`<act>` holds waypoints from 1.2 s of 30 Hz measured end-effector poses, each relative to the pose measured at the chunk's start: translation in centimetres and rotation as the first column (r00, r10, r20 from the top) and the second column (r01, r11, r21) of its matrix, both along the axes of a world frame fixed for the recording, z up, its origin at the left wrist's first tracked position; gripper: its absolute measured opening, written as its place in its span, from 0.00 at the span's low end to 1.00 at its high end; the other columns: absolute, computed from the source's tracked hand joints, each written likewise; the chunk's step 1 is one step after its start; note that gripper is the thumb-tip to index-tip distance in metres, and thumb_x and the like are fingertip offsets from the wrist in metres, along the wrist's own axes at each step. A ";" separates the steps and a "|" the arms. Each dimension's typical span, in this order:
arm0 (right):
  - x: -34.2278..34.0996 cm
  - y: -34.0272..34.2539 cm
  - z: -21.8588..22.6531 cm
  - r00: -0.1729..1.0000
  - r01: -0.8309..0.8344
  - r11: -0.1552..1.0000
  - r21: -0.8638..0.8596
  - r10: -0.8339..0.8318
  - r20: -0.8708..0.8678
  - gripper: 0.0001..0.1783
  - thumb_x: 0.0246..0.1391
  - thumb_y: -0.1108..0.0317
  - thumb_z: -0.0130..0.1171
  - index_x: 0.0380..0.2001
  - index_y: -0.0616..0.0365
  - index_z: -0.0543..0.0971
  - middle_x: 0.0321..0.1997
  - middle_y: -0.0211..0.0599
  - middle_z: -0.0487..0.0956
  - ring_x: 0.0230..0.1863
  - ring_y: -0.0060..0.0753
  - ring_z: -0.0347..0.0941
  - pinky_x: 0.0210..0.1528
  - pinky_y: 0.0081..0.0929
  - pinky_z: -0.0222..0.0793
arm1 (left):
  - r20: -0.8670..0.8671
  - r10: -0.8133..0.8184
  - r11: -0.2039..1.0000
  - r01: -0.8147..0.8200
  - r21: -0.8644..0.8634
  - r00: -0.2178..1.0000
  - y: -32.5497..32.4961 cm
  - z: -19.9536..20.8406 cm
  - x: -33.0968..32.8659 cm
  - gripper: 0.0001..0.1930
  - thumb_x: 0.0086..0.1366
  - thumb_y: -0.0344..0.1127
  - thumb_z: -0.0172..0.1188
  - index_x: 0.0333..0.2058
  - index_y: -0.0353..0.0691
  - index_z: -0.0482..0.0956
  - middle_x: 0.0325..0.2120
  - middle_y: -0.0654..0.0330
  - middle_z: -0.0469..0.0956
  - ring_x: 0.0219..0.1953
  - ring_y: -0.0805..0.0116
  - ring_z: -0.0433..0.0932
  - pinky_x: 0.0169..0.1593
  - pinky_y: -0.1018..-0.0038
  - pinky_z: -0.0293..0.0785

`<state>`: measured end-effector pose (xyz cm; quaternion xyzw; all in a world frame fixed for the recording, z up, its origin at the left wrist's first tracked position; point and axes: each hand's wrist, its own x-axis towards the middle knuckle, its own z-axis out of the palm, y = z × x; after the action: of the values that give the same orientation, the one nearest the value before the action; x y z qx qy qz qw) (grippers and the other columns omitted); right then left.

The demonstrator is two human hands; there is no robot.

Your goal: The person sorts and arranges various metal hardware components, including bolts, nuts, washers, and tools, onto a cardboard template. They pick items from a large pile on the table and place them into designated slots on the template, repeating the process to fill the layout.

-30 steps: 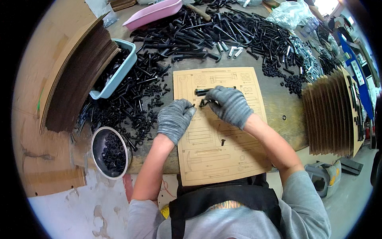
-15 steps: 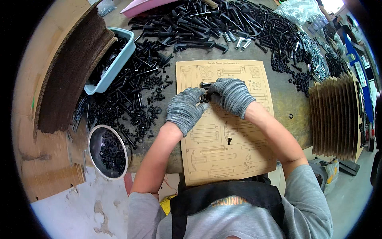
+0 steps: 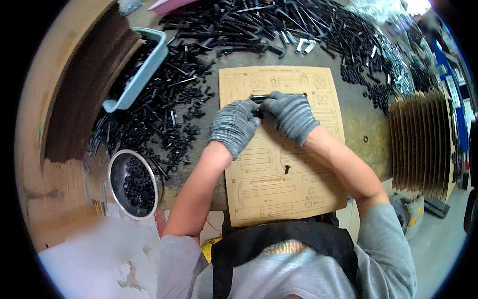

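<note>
Both my hands wear grey knit gloves and meet over a tan cardboard sheet [image 3: 313,144] printed with outline drawings of hardware. A long black bolt [image 3: 260,98] lies crosswise at the fingertips, near the sheet's upper drawings. My right hand [image 3: 293,115] is closed around it, its far end showing past the knuckles. My left hand [image 3: 233,124] is closed too, fingertips touching the bolt's left end; small dark parts between the two hands are mostly hidden. Lower on the sheet lies a short black screw [image 3: 287,170], apart from both hands.
Heaps of black bolts [image 3: 184,107] spread left, beside a light blue bin [image 3: 149,70]. A metal bowl [image 3: 111,182] holds black nuts. Larger black parts [image 3: 239,25] pile at the back. Cardboard dividers [image 3: 418,144] stand right; a loose ring [image 3: 365,139] lies nearby.
My hands have drawn closer together, and more of the long bolt shows above the right fingers. The small dark parts between the fingertips are less visible. The whole view has shifted slightly.
</note>
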<state>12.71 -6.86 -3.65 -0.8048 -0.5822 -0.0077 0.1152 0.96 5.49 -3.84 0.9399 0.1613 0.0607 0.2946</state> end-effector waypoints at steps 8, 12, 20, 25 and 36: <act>-5.7 -7.6 4.7 0.935 0.047 0.999 0.017 -0.038 -0.354 0.08 0.49 0.66 0.63 0.32 0.55 0.79 0.29 0.39 0.77 0.25 0.42 0.76 0.28 0.32 0.73 | -0.002 0.098 0.919 -0.091 -0.384 0.995 0.8 3.4 -8.9 0.23 0.61 0.43 0.60 0.51 0.38 0.74 0.35 0.56 0.79 0.34 0.67 0.79 0.38 0.73 0.76; -8.4 -9.5 5.1 0.909 -0.064 0.985 -0.161 -0.009 -0.418 0.09 0.49 0.64 0.62 0.32 0.55 0.79 0.32 0.42 0.77 0.33 0.45 0.77 0.35 0.37 0.74 | -0.111 0.322 0.398 -0.240 -0.886 0.940 0.6 1.5 -17.2 0.18 0.66 0.42 0.55 0.50 0.38 0.74 0.32 0.62 0.78 0.24 0.79 0.76 0.25 0.84 0.73; -10.2 -4.1 3.7 0.917 -0.238 0.959 -0.151 0.171 -0.361 0.11 0.52 0.61 0.58 0.32 0.57 0.77 0.34 0.45 0.77 0.34 0.51 0.76 0.38 0.42 0.72 | -0.130 0.638 0.044 -0.204 -0.978 0.759 -0.4 0.1 -24.7 0.24 0.68 0.49 0.52 0.50 0.32 0.72 0.32 0.58 0.79 0.25 0.75 0.77 0.25 0.81 0.75; -11.8 5.1 2.4 0.916 -0.249 0.968 -0.034 0.224 -0.332 0.12 0.50 0.62 0.59 0.35 0.58 0.76 0.37 0.47 0.76 0.38 0.52 0.75 0.40 0.43 0.71 | 0.018 0.485 0.377 -0.190 -0.907 0.875 -0.8 2.8 -22.9 0.22 0.68 0.46 0.53 0.50 0.32 0.72 0.34 0.58 0.79 0.27 0.77 0.77 0.30 0.83 0.75; -10.0 16.4 0.7 0.913 0.028 1.000 0.003 -0.025 -0.408 0.17 0.48 0.55 0.59 0.31 0.58 0.82 0.35 0.51 0.81 0.39 0.52 0.78 0.42 0.42 0.74 | -0.225 0.357 0.840 -0.207 0.501 0.907 9.8 8.7 -13.2 0.17 0.62 0.45 0.55 0.42 0.40 0.79 0.41 0.52 0.78 0.47 0.53 0.76 0.51 0.64 0.70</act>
<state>2.71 9.59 -2.97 -0.7961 -0.5343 0.1564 0.2374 -12.27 15.30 4.83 0.9458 0.3241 -0.0070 0.0188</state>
